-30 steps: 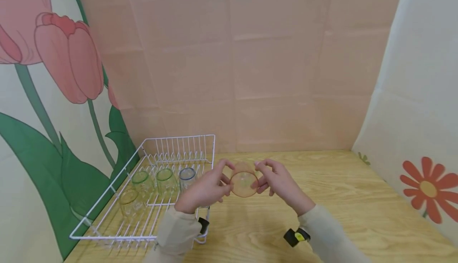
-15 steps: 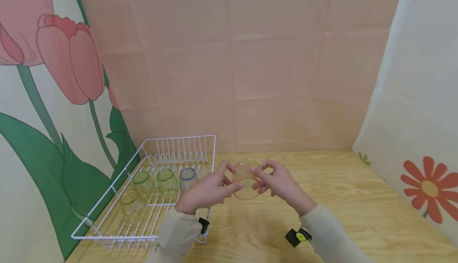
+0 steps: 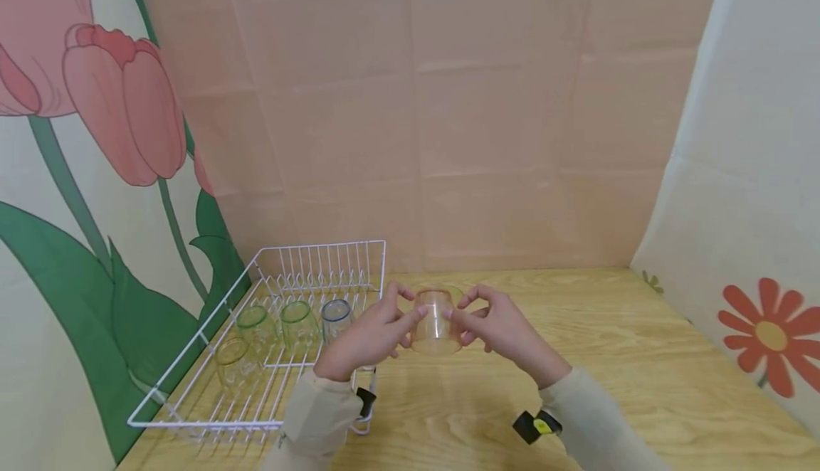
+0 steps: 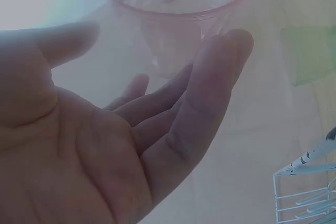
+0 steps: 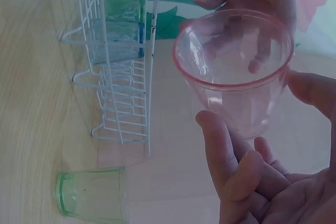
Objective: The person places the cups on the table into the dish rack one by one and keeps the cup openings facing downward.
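Observation:
Both hands hold a clear pinkish-orange cup [image 3: 435, 332] above the wooden table. In the head view its narrow end is up and the wide end down; the right wrist view shows its reddish rim and see-through wall. My left hand [image 3: 374, 329] is at the cup's left side, thumb on the near wall and index finger near the upper end. My right hand [image 3: 496, 321] grips the right side, thumb also on the near wall. Behind the held cup is a green cup [image 5: 92, 195], mostly hidden in the head view.
A white wire dish rack [image 3: 211, 426] stands at the left. In it are a yellow cup [image 3: 235, 364], two green cups [image 3: 255, 325] and a blue-rimmed cup [image 3: 336, 320]. The wooden table [image 3: 576, 385] extends right, up to flowered cloth walls.
The cup has turned between the hands: its mouth faced the head camera, and now its side wall does, narrow end up. The thumbs have shifted onto the near wall. The rack stays put.

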